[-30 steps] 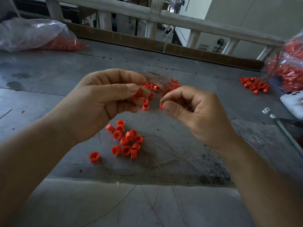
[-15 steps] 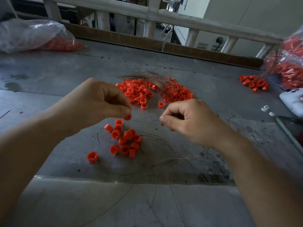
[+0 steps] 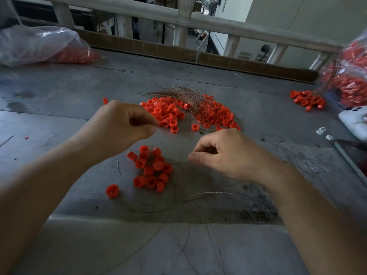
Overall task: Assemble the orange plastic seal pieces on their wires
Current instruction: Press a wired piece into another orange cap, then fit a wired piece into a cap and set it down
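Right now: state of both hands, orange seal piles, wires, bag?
Left hand: fingers curled, no orange piece visible in it.
Right hand: thumb pressed to forefinger; contents unclear.
Near cluster of orange plastic seal pieces: loose on grey table.
Far orange heap: thin copper wire bundle lies across it.
Clear plastic bag, left: slumped, orange pieces inside.

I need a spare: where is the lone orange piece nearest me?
Head view: the lone orange piece lies left of the small pile, beside the left forearm.

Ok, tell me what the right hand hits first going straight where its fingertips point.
Probably the near cluster of orange pieces, left of the right hand, though the hand's height is unclear.
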### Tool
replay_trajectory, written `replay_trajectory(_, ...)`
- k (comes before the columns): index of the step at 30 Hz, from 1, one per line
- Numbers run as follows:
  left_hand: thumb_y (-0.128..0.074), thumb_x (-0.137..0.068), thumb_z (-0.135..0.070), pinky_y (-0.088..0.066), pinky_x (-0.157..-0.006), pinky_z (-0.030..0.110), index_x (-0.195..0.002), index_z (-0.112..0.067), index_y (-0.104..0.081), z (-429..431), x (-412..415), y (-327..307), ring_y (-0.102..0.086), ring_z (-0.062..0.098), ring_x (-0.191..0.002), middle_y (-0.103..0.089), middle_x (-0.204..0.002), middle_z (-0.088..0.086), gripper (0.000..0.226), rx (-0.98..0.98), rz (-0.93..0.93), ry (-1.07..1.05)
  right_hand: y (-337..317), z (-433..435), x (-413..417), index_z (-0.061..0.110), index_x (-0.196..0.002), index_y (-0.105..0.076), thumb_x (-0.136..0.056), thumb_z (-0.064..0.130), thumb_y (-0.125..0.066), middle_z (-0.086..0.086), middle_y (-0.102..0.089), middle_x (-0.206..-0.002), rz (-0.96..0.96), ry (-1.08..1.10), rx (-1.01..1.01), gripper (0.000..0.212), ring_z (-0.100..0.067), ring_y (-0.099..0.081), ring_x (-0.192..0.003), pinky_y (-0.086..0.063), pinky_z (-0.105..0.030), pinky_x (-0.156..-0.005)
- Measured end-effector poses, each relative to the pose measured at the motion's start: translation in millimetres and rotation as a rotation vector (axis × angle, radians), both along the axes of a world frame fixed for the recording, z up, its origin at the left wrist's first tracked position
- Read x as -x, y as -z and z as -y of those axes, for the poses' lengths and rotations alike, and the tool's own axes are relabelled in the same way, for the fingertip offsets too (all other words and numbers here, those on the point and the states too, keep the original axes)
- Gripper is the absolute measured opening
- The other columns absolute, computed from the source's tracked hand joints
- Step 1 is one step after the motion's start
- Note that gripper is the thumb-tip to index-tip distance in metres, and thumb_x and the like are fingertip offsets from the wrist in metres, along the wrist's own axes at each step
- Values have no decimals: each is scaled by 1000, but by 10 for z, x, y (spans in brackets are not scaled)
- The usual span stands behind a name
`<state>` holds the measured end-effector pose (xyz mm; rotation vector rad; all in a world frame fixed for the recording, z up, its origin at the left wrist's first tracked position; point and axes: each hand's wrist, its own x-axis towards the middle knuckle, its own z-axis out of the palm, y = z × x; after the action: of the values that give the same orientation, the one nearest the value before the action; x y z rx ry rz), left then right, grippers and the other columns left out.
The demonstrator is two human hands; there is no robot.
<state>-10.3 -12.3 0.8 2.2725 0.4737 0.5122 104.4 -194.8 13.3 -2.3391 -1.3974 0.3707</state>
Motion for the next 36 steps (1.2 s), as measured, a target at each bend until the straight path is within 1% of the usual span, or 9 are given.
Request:
replay_trajectory(5,-59,-87,-9,-30,-91,20,-129,-29,-51,-50,-100,108,-40,3,-104,-45,-134,-6,47,-293,22,-41,-16,4,-18,26,-77,-66,-83,42,-61,16,-57,-65,42,40,-37,17,10,-52,-62,-39,-7,-56)
replay_trajectory(8,-53,-88,-2,-23,-101,22,-140,-27,-35,-79,-175,147,-32,12,-130,-33,-147,-5,61,-308,6,19,-5,-10,-23,26,-78,-66,-83,41,-61,15,-59,-68,65,49,-35,17,4,-52,-62,-38,-9,-56)
replay_trajectory(11,-48,-89,2,-16,-104,18,-139,-23,-38,-125,-247,212,-24,11,-137,-28,-150,-7,57,-362,-67,88,7,-17,-30,26,-78,-66,-83,40,-61,14,-59,-68,69,55,-45,16,4,-53,-63,-39,-11,-58)
replay_trajectory(14,-50,-88,2,-14,-97,5,-125,-14,-57,-158,-255,256,-38,15,-130,-42,-143,-1,40,-434,-55,82,5,-15,-31,25,-79,-66,-83,39,-61,15,-61,-71,68,62,-51,16,3,-55,-67,-43,-11,-61)
replay_trajectory(18,-62,-76,10,-10,-76,-13,-91,-3,-74,-125,-215,168,-55,12,-94,-68,-109,11,23,-497,30,48,0,-16,-44,25,-79,-66,-84,39,-60,16,-61,-71,78,86,-62,16,5,-55,-66,-40,-6,-57)
replay_trajectory(23,-69,-76,-2,-31,-66,3,-82,-11,-75,-135,-187,129,-46,-4,-65,-68,-87,2,13,-435,37,-2,3,-27,-111,31,-66,-59,-83,36,-63,16,-58,-65,83,155,-125,18,2,-55,-63,-40,-11,-56)
replay_trajectory(28,-73,-75,-9,-33,-59,6,-100,-18,-70,-88,-161,100,-47,-8,-69,-57,-87,-8,26,-380,51,-49,89,-84,-264,28,-72,-59,-77,26,-72,17,-55,-65,118,272,-260,14,3,-52,-62,-39,-7,-58)
replay_trajectory(32,-74,-74,-8,-38,-68,6,-94,-16,-72,-9,-112,48,-52,0,-73,-58,-92,-4,22,-370,64,-7,172,-192,-323,17,-95,-67,-76,21,-73,17,-54,-67,84,310,-369,20,2,-50,-60,-47,-17,-66)
replay_trajectory(36,-75,-72,-7,-37,-71,4,-91,-14,-73,85,-97,25,-49,-6,-72,-57,-86,-8,21,-357,88,29,223,-294,-323,15,-93,-70,-79,20,-70,13,-61,-73,162,291,-415,15,1,-52,-65,-45,-20,-71)
